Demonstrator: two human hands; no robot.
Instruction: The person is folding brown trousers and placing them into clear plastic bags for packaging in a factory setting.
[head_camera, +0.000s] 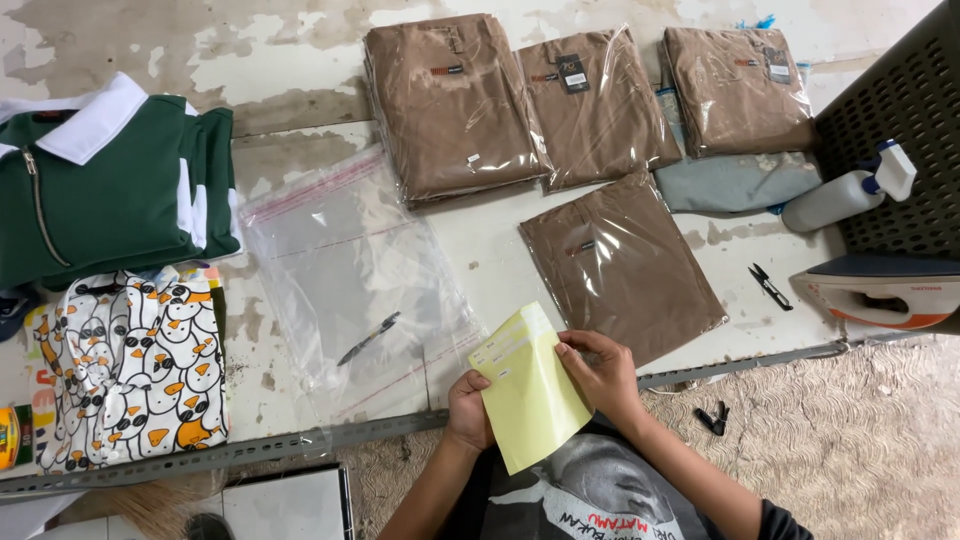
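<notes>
Flanking yellow sheet (530, 405): bags (350, 270), pen (368, 338).

surface: worn white table (300, 70), paint peeling | far edge: three bagged brown garments (450, 105) in a row, a fourth (620, 265) nearer | centre: empty clear plastic bags (350, 270) with a pen (368, 338) | left: green jacket (110, 190), penguin-print cloth (135, 365) | right: grey cloth (735, 183), spray bottle (845, 195), thread snips (769, 286), iron (885, 290)

Yellow label sheet (528, 393), bagged brown garments (620, 265)
</notes>
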